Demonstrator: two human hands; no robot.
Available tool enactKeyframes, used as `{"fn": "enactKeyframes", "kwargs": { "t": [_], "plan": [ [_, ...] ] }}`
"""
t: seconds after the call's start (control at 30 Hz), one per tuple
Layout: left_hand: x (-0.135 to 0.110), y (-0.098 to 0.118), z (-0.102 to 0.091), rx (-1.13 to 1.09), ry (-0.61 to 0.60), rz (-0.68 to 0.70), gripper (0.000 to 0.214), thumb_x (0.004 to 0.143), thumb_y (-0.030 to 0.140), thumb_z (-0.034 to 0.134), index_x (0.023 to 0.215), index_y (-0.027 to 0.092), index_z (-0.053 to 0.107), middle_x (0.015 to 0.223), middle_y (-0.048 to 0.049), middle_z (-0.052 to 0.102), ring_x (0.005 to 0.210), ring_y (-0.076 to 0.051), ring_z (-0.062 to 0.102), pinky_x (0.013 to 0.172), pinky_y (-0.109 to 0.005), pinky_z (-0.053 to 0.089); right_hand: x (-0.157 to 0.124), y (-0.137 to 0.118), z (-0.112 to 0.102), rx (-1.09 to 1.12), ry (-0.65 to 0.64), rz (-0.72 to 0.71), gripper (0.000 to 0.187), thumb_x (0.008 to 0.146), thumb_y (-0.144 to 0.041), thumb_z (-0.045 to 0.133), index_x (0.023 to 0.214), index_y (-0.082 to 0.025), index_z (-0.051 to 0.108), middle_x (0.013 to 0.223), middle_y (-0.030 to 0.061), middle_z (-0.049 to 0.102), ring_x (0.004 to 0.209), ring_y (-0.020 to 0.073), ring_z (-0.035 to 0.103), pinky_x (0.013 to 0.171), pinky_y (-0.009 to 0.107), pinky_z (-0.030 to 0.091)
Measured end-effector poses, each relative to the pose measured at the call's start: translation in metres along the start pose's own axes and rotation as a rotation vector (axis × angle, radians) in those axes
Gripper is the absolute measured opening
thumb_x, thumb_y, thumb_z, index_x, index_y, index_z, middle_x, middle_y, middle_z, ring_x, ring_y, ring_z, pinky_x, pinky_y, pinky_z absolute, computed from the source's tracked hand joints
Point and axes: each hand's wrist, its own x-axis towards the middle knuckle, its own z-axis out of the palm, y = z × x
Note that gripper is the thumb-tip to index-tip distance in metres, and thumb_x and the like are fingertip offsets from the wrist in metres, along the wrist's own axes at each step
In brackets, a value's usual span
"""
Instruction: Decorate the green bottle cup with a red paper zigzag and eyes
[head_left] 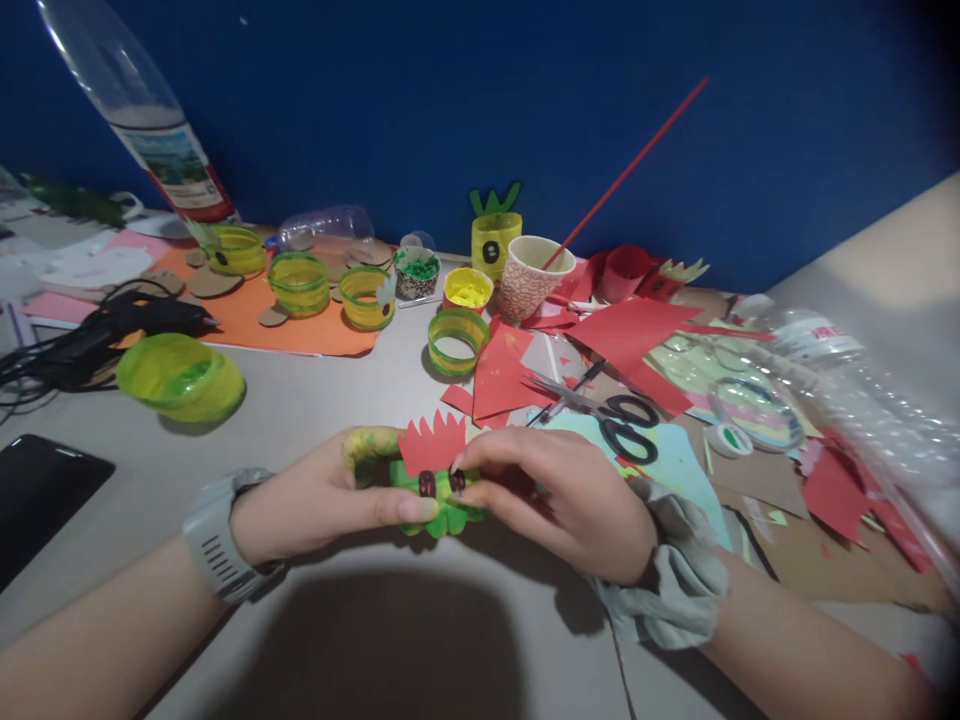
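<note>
Between my hands is a small green painted craft figure (448, 519) with two dark eyes and a spiky red paper crown (435, 444) at its top. My left hand (322, 495) is closed round its left side, thumb across the front; yellow-green paint marks the index finger. With thumb and fingertips, my right hand (559, 490) pinches at the right eye (457, 480). The figure's back is hidden by the fingers and crown. Beyond it stands a green-yellow painted ring (457, 343). Black-handled scissors (622, 425) lie just past my right hand.
Several painted plastic cups (298, 283) stand on orange paper (247, 315). A patterned paper cup (531, 278) holds a red stick. A black glue gun (120, 320) and phone (37, 490) lie at left. Red paper scraps (630, 335) and a plastic bottle (832, 370) cover the right.
</note>
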Motion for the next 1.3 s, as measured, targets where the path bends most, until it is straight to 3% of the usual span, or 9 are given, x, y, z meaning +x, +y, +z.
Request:
{"fn": "enactKeyframes", "kwargs": {
  "t": [0.37, 0.47, 0.6, 0.77, 0.93, 1.17, 1.3],
  "plan": [
    [0.001, -0.003, 0.001, 0.005, 0.035, 0.001, 0.024, 0.085, 0.036, 0.068, 0.091, 0.013, 0.064, 0.078, -0.0064, 0.066, 0.069, -0.015, 0.060, 0.067, -0.023, 0.052, 0.001, -0.001, -0.001, 0.003, -0.049, 0.045, 0.008, 0.094, -0.023, 0.055, 0.100, -0.020, 0.057, 0.087, 0.0006, 0.070, 0.071, 0.0108, 0.063, 0.065, 0.020, 0.046],
    [0.001, -0.002, 0.002, 0.031, 0.074, 0.004, 0.023, 0.085, 0.035, 0.068, 0.092, 0.013, 0.066, 0.081, -0.0062, 0.068, 0.070, -0.015, 0.062, 0.067, -0.023, 0.053, -0.002, 0.002, 0.000, 0.022, 0.024, -0.024, 0.010, 0.094, -0.020, 0.053, 0.103, -0.018, 0.057, 0.084, 0.0010, 0.067, 0.069, 0.0106, 0.059, 0.064, 0.020, 0.046],
    [0.001, 0.000, 0.004, 0.048, 0.180, 0.091, 0.017, 0.086, 0.029, 0.069, 0.100, 0.020, 0.068, 0.093, -0.0016, 0.071, 0.079, -0.013, 0.065, 0.073, -0.017, 0.054, -0.007, 0.007, 0.005, -0.049, 0.142, -0.137, 0.031, 0.095, -0.019, 0.044, 0.124, -0.012, 0.051, 0.084, 0.0051, 0.059, 0.071, 0.0145, 0.052, 0.065, 0.024, 0.046],
    [0.002, 0.001, 0.007, 0.201, 0.329, 0.240, 0.020, 0.086, 0.018, 0.068, 0.104, 0.027, 0.067, 0.100, 0.0074, 0.071, 0.093, -0.007, 0.064, 0.084, -0.008, 0.048, -0.007, 0.010, 0.015, -0.295, 0.024, -0.211, 0.049, 0.100, -0.034, 0.035, 0.138, -0.003, 0.040, 0.084, 0.0084, 0.052, 0.075, 0.0196, 0.047, 0.067, 0.029, 0.046],
    [0.001, 0.003, 0.010, 0.270, 0.386, 0.251, 0.021, 0.086, 0.016, 0.066, 0.106, 0.023, 0.065, 0.104, 0.0051, 0.071, 0.093, -0.008, 0.066, 0.085, -0.009, 0.049, -0.005, 0.010, 0.018, -0.385, -0.009, -0.167, 0.053, 0.100, -0.039, 0.033, 0.140, -0.005, 0.038, 0.083, 0.0071, 0.050, 0.072, 0.0203, 0.044, 0.064, 0.030, 0.043],
    [0.003, 0.003, 0.007, 0.342, 0.396, 0.274, 0.020, 0.085, 0.013, 0.068, 0.101, 0.024, 0.067, 0.098, 0.0070, 0.072, 0.088, -0.007, 0.066, 0.081, -0.006, 0.048, -0.006, 0.011, 0.019, -0.396, -0.073, -0.149, 0.050, 0.101, -0.035, 0.033, 0.143, -0.007, 0.035, 0.080, 0.0051, 0.049, 0.070, 0.0203, 0.042, 0.064, 0.030, 0.041],
    [0.005, 0.004, 0.006, 0.272, 0.362, 0.270, 0.022, 0.086, 0.014, 0.067, 0.104, 0.027, 0.067, 0.103, 0.0073, 0.071, 0.091, -0.007, 0.066, 0.082, -0.007, 0.048, -0.007, 0.014, 0.020, -0.305, -0.027, -0.159, 0.052, 0.102, -0.036, 0.026, 0.144, -0.006, 0.031, 0.081, 0.0050, 0.048, 0.072, 0.0196, 0.044, 0.065, 0.029, 0.042]
  ]
}}
